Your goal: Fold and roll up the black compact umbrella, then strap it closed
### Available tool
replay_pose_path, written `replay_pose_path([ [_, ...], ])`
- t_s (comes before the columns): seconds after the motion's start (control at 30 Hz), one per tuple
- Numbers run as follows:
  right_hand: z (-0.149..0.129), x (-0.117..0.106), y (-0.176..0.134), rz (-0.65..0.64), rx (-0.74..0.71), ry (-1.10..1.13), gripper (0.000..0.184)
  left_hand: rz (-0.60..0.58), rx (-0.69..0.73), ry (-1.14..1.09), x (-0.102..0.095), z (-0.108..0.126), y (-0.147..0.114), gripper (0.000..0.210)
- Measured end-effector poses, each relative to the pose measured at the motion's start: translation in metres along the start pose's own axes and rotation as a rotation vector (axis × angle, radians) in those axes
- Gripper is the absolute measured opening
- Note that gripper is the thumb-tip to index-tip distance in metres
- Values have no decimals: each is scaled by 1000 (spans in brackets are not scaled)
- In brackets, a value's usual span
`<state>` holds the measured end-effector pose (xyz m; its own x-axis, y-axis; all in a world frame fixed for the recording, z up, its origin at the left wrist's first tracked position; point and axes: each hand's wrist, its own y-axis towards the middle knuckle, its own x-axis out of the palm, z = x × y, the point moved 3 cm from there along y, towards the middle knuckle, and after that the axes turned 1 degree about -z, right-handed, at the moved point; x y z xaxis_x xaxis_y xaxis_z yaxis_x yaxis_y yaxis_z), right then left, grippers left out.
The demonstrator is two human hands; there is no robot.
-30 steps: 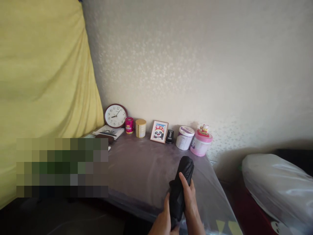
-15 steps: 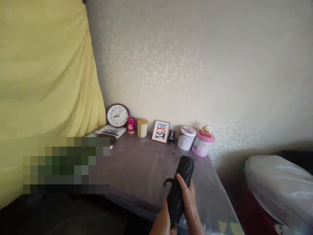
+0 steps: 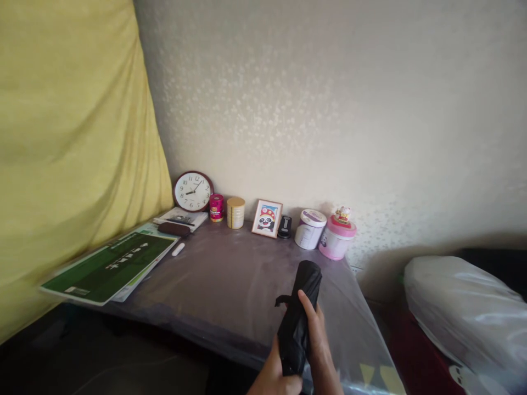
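A folded black umbrella (image 3: 300,318) is held slantwise over the near right part of the table, its top pointing away from me. My left hand (image 3: 278,373) grips its lower end, fingers wrapped round the bottom. Higher up, my right hand (image 3: 315,326) clasps the right side, with the thumb lying along the front of the fabric. A short black strap (image 3: 282,300) sticks out to the left of the umbrella. The fingers of my right hand are mostly hidden behind it.
Along the wall on the table (image 3: 230,285) stand a clock (image 3: 193,191), a pink can (image 3: 216,208), a yellow canister (image 3: 236,213), a panda picture frame (image 3: 267,218) and two tubs (image 3: 310,229). Green books (image 3: 111,266) lie left. A plastic-covered bundle (image 3: 465,307) is at right.
The view has shifted slightly, so the table things sit a little further left and higher. My left hand now wraps more closely round the umbrella's lower end.
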<state>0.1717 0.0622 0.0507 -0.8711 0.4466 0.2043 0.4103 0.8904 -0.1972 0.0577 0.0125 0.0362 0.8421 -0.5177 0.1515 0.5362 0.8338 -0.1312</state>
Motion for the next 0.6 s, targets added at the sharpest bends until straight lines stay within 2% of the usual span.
replay_pose_path([
  [0.07, 2, 1, 1, -35, 35, -3, 60, 59, 113, 54, 0, -1, 2, 81],
  [0.1, 2, 1, 1, -32, 38, -6, 60, 72, 123, 82, 0, -4, 3, 82],
  [0.27, 5, 1, 1, 26, -44, -25, 64, 182, 61, 334, -7, -26, 4, 93],
  [0.37, 8, 0, 1, 41, -60, -30, 64, 201, -8, 425, -9, -34, 5, 96],
  [0.43, 8, -2, 2, 49, -32, -44, 62, 179, -5, 424, -10, -29, 5, 96],
  [0.5, 8, -4, 2, 58, 9, -56, 57, 123, 75, 344, -10, -17, 4, 96],
  [0.57, 7, -5, 1, 55, 47, -40, 53, 12, 129, 175, -9, -2, 1, 92],
  [0.6, 6, -5, 1, 51, 50, -18, 52, -62, 94, 68, -9, 3, -1, 88],
])
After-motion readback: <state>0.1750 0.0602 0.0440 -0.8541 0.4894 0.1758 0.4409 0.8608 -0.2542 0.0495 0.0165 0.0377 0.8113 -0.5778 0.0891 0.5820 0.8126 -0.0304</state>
